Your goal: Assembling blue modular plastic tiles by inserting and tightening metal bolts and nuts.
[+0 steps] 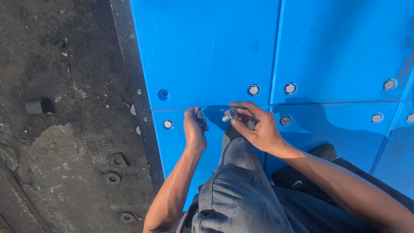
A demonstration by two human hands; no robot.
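Right hand (258, 128) pinches a short metal socket (231, 114) between thumb and fingertips, open end facing left. Left hand (194, 129) is curled around something small and dark at its fingertips; too small to tell what, and whether it's actually clamped can't be told either. The two hands sit close, a small gap between them, socket in that gap nearer the right hand.

Both hands hover over the seam where the blue panels (207, 51) meet. A bent knee in grey trousers (241, 185) sits directly under the grip, below both wrists.

Around the grip:
- Left of the left hand, on the lower panel: a seated bolt with washer (168, 124).
- Up and left of that, on the upper panel: an empty bolt hole (163, 94).
- Just above the socket: a fitted bolt (253, 89); another further right (290, 88) across the vertical seam.
- Right of the right hand, just past the knuckles: a bolt (285, 120) in the lower right panel.
- Far right: more bolts (390, 84) along the same row.

A black edge strip (138, 108) runs down the panels' left side. Beyond it is dirt ground (64, 129) with loose washers (112, 177) and a small dark block (38, 106), well apart from the hands.

A dark shoe (323, 152) shows behind the right forearm.
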